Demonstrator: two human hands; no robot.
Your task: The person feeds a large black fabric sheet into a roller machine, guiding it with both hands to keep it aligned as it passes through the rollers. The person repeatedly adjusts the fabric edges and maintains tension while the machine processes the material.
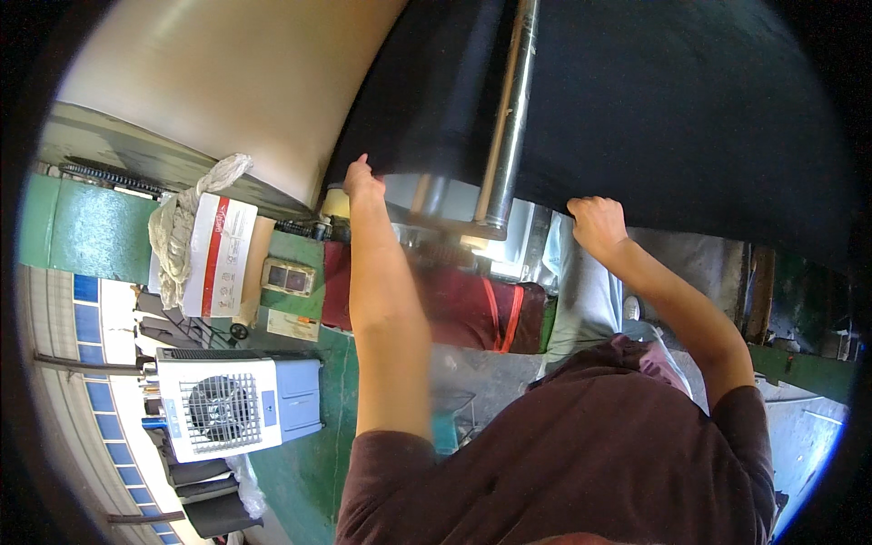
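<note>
A wide black sheet (663, 109), which could be rubber or cloth, spreads across the top of the view. Its near edge is pinched by my left hand (365, 180) beside a large pale metal roller (218, 73). Farther right along that same edge, my right hand (599, 225) is closed over it, with the fingertips partly hidden. Between the hands, a shiny metal bar (509, 118) runs over the sheet toward me. Both arms are stretched forward.
A green machine frame (91, 227) carries a white and red box (218, 259), a twisted rag (182, 218) and a switch box (289, 277). Dark red material with red straps (436, 304) lies below my hands. A white fan cooler (227, 404) stands at left.
</note>
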